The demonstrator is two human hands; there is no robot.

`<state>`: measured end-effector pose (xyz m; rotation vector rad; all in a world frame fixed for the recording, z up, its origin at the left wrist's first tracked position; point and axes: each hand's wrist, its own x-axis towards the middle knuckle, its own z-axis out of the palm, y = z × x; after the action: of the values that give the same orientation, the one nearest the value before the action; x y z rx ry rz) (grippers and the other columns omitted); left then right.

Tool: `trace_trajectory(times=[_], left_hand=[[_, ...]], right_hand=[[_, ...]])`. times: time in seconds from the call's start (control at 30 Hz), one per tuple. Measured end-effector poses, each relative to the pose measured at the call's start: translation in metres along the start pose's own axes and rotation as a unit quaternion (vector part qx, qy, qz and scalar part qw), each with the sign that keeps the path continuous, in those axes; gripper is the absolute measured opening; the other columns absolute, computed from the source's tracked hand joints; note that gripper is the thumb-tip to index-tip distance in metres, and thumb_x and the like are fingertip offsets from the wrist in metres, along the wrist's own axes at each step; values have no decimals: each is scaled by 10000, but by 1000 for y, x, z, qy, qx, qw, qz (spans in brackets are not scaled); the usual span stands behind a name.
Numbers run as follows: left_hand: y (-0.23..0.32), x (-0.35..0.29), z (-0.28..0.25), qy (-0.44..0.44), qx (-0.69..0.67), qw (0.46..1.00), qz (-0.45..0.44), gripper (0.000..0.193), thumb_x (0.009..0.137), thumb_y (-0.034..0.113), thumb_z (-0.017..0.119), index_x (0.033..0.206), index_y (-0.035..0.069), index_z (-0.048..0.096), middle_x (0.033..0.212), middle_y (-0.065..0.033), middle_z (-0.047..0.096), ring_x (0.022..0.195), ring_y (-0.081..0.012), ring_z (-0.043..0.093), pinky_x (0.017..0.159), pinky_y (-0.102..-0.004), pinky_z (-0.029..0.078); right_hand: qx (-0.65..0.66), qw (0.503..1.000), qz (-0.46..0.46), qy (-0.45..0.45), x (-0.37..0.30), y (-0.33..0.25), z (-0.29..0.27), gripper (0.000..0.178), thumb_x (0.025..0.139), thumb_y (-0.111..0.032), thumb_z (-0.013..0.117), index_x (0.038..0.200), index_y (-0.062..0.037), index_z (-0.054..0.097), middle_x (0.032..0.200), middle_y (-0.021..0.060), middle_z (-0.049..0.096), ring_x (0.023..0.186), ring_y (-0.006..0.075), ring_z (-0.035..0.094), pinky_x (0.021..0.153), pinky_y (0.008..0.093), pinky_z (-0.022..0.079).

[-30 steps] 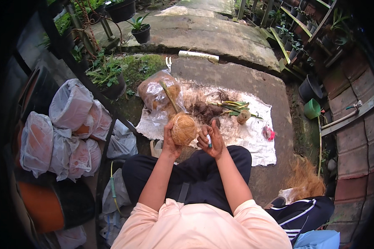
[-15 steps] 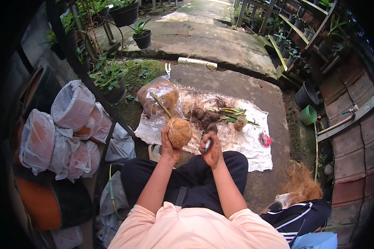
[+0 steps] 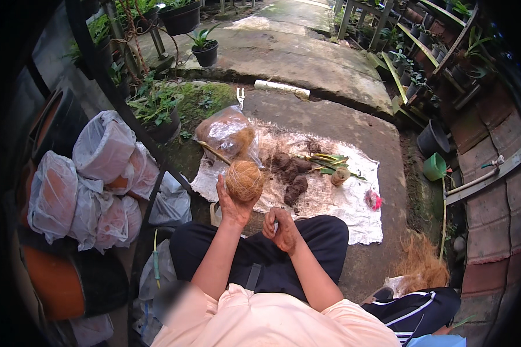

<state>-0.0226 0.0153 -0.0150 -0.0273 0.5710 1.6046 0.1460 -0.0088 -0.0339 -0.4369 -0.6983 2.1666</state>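
Head view: garden yard, mossy concrete slabs, potted plants on racks along the right side. White woven sheet [image 3: 330, 202] spread on the ground in front of the seated person's knees.

Left hand [image 3: 233, 203] held up over the sheet's near left corner, fingers cupped under and around a ball of brown coconut fibre [image 3: 244, 180]; ball sits in the palm, well supported. Right hand [image 3: 279, 226] lower, over the lap, fingers curled in on themselves; cannot tell whether they pinch a strand or anything else.

On the sheet: dark root clumps [image 3: 290, 173] at the middle, green leaf cuttings [image 3: 329, 162] just beyond, a clear bag of fibre [image 3: 228, 134] at the far left corner, a small pink thing [image 3: 373, 199] near the right edge. Bagged pots [image 3: 92, 179] stacked off to the left.

Judgement on technique: keep the ball cradled from below, turn it with the left wrist, and let the right hand work the surface, packing evenly so loose fibre does not shed.
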Motion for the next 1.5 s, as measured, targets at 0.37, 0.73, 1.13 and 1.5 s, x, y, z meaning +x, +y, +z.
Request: trace_trajectory(times=[0.37,0.73,1.13,1.5], left_hand=[[-8,2,4,-16,30,999,2,711,861,640,570,1349,129,489,1300,-132,543,1187,-345,550,948,-556,492],[-10,1,3,-60,18,998,-13,723,870,651,575,1379,150,464,1303,-108,558,1189,-302,573,961,-520,514],[1,-2,18,-100,20,994,35,764,849,579,632,1417,113,425,1352,-122,523,1254,-314,522,984,-497,493],[1,14,-1,-80,72,991,85,749,844,446,734,1433,134,390,1371,-103,495,1250,-276,526,979,-454,530]], right_hand=[[-88,989,83,-83,-25,-10,-7,483,968,-477,577,759,-42,596,637,26,533,537,126,499,494,249,378],[44,973,194,-114,-28,16,-16,615,991,-566,441,862,-15,681,956,176,689,910,303,656,853,431,512],[-90,960,228,-135,-19,25,2,490,1001,-444,500,910,0,684,806,107,687,740,194,672,692,306,532],[-441,881,92,-146,-32,5,55,404,971,-335,602,741,-8,654,661,49,638,599,111,551,574,288,442]])
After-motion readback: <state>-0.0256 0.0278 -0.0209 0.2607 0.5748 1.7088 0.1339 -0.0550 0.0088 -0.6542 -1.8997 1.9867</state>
